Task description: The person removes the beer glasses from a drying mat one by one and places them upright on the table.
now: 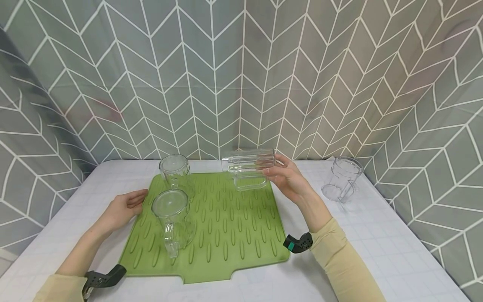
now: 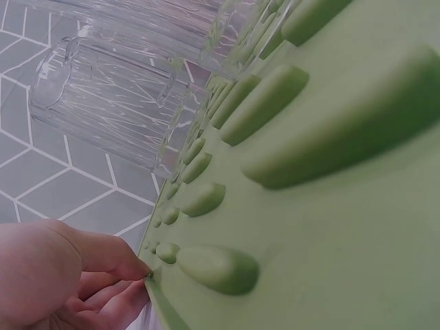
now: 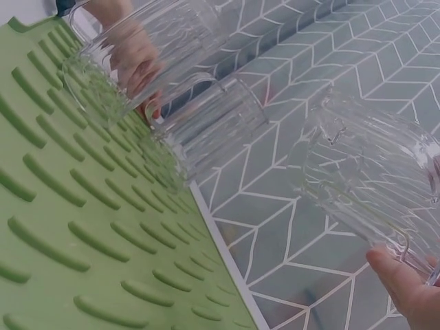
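Observation:
My right hand [image 1: 288,178] holds a clear ribbed glass mug [image 1: 247,160] lying sideways in the air over the back right of a green drying mat [image 1: 226,247]. Its handle points down. In the right wrist view, the thumb [image 3: 395,271] presses against one end of this mug [image 3: 364,161]. At the mat's left edge is my left hand [image 1: 120,212]; the left wrist view shows its thumb and fingers [image 2: 113,258] pinching that edge. Two more clear mugs stand on the mat's left side, one nearer [image 1: 170,205] and one farther back [image 1: 174,165].
Another clear mug [image 1: 341,180] stands on the white tabletop [image 1: 351,239] at the right, beyond the mat. A grey curtain [image 1: 234,84] with white zigzag lines hangs behind the table and along its sides. Raised oval ridges cover the mat.

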The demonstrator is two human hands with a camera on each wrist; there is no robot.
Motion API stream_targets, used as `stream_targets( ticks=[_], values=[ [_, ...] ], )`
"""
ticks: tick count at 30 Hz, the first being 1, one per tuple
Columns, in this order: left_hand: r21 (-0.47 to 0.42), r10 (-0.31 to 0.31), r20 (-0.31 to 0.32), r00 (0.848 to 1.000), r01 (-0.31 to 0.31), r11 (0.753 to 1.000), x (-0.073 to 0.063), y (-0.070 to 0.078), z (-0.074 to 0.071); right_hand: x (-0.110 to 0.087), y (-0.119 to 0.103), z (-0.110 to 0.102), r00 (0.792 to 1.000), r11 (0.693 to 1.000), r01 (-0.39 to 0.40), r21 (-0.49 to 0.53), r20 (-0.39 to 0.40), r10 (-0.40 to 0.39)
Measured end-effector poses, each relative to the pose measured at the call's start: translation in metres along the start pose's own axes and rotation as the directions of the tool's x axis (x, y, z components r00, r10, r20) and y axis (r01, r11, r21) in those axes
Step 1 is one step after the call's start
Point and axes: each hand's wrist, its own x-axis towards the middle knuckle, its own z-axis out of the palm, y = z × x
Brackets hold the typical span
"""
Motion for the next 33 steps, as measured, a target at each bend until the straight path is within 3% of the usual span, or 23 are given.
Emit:
stream_targets(
  ticks=[15,33],
  values=[
    [0.026,0.004,-0.012,1.0,-0.004,1.0,-0.0009,0.0021,0.0002,0.0005,-0.0002,0.0032,0.997,0.998,0.034,0.046,0.063,-0.037],
    [0.044,-0.003,-0.017,1.0,0.004,0.999,-0.0002,0.0042,-0.0028,-0.0035,-0.0023,0.0094,0.999,0.993,-0.002,0.117,0.043,-0.003]
  ],
)
